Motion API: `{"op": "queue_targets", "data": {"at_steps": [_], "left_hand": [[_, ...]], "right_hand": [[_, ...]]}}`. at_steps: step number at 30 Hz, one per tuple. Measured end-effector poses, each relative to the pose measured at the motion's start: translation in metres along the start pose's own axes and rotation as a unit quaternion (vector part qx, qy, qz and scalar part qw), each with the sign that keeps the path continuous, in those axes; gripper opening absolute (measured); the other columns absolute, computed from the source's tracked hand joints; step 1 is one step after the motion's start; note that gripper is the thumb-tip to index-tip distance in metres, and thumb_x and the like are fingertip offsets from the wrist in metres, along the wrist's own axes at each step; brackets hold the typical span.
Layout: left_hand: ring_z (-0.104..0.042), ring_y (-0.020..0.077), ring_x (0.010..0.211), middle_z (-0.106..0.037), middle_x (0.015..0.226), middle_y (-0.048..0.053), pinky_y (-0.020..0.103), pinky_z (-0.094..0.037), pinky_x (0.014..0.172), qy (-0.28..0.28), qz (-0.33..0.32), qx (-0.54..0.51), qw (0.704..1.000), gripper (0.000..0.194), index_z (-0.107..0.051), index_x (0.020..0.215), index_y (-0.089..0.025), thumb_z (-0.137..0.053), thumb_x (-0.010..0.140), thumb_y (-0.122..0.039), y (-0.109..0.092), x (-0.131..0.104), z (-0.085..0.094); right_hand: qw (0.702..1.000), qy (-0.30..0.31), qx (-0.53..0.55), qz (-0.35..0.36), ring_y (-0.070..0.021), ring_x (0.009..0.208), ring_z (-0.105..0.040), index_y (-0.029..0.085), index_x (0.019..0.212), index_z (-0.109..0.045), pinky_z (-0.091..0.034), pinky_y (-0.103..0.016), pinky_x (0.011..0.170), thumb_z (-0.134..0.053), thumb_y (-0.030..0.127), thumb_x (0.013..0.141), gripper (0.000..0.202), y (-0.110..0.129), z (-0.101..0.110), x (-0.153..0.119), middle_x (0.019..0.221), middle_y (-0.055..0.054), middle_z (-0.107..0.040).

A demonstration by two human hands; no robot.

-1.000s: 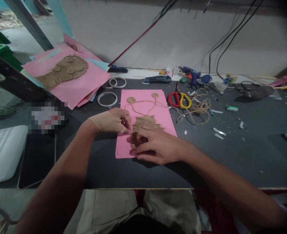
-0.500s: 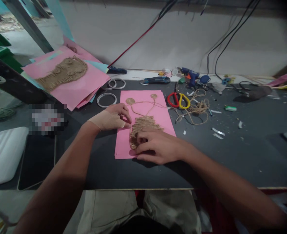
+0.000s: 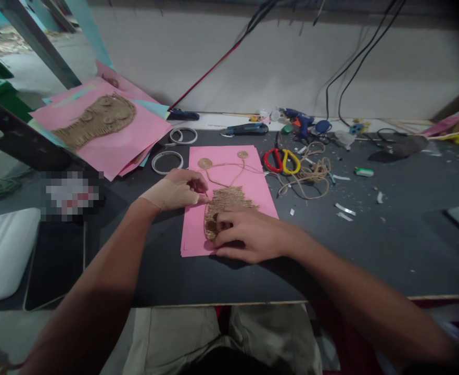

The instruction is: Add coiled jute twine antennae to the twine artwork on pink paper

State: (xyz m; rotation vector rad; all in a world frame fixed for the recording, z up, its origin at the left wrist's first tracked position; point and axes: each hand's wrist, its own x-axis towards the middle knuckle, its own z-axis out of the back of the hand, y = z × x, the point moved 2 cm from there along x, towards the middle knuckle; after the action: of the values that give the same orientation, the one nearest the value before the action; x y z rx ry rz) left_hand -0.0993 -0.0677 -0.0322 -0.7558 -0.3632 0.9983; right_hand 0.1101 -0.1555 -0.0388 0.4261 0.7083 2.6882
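A pink paper sheet (image 3: 253,172) lies on the dark table (image 3: 370,245) in front of me. Glued on it is a jute twine shape (image 3: 229,200) of stacked rows, with two cords rising to small twine coils (image 3: 205,163). My right hand (image 3: 253,234) lies flat over the lower part of the twine shape, its fingers pressing the rows. My left hand (image 3: 178,190), wrapped with a tan bandage at the wrist, pinches the twine at the shape's left edge with fingertips together.
Red and yellow scissors (image 3: 282,160) and loose twine (image 3: 311,174) lie right of the sheet. White rings (image 3: 167,161), a utility knife (image 3: 245,128) and a blue glue gun (image 3: 302,121) sit behind. Pink sheets with a finished twine piece (image 3: 97,122) lean at left.
My right hand's fingers have shifted slightly along the lower twine rows. My left hand has stayed at the shape's left edge. The view has drifted a little.
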Motion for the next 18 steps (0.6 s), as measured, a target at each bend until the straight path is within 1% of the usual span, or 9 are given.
{"op": "queue_targets", "data": {"at_steps": [3, 7, 14, 18], "left_hand": [[-0.057, 0.0132, 0.066, -0.068, 0.071, 0.001, 0.027, -0.045, 0.063, -0.008, -0.003, 0.001, 1.0, 0.012, -0.076, 0.079, -0.019, -0.077, 0.071, -0.027, 0.002, 0.001, -0.001], [-0.058, 0.0135, 0.067, -0.069, 0.073, 0.001, 0.028, -0.046, 0.064, -0.041, -0.014, 0.01, 0.999, 0.012, -0.077, 0.083, -0.019, -0.077, 0.071, -0.023, 0.004, 0.004, -0.004], [-0.059, 0.0138, 0.068, -0.072, 0.076, 0.001, 0.029, -0.048, 0.068, -0.084, -0.019, 0.018, 0.996, 0.012, -0.075, 0.083, -0.018, -0.077, 0.072, -0.021, 0.008, 0.008, -0.01], [-0.06, 0.0144, 0.07, -0.072, 0.076, 0.002, 0.03, -0.048, 0.07, -0.109, -0.037, 0.008, 0.993, 0.01, -0.074, 0.082, -0.017, -0.077, 0.073, -0.021, 0.009, 0.008, -0.014]], "right_hand": [[1.0, 0.004, 0.002, -0.004, -0.0167, 0.086, -0.054, 0.019, 0.114, -0.08, -0.038, -0.029, 0.075, -0.057, 0.037, 0.106, 0.03, 0.0, 0.0, 0.0, 0.099, -0.008, -0.064], [1.0, 0.013, -0.001, -0.008, -0.0167, 0.085, -0.055, 0.02, 0.116, -0.08, -0.038, -0.029, 0.074, -0.056, 0.038, 0.106, 0.032, 0.0, 0.0, 0.0, 0.098, -0.008, -0.065], [1.0, 0.011, -0.008, -0.01, -0.0164, 0.083, -0.055, 0.019, 0.115, -0.08, -0.038, -0.029, 0.073, -0.056, 0.037, 0.106, 0.031, 0.0, 0.001, 0.0, 0.098, -0.008, -0.065], [1.0, 0.012, -0.009, -0.015, -0.0162, 0.083, -0.055, 0.02, 0.114, -0.08, -0.037, -0.028, 0.072, -0.057, 0.036, 0.106, 0.03, 0.001, 0.001, 0.0, 0.098, -0.008, -0.066]]}}
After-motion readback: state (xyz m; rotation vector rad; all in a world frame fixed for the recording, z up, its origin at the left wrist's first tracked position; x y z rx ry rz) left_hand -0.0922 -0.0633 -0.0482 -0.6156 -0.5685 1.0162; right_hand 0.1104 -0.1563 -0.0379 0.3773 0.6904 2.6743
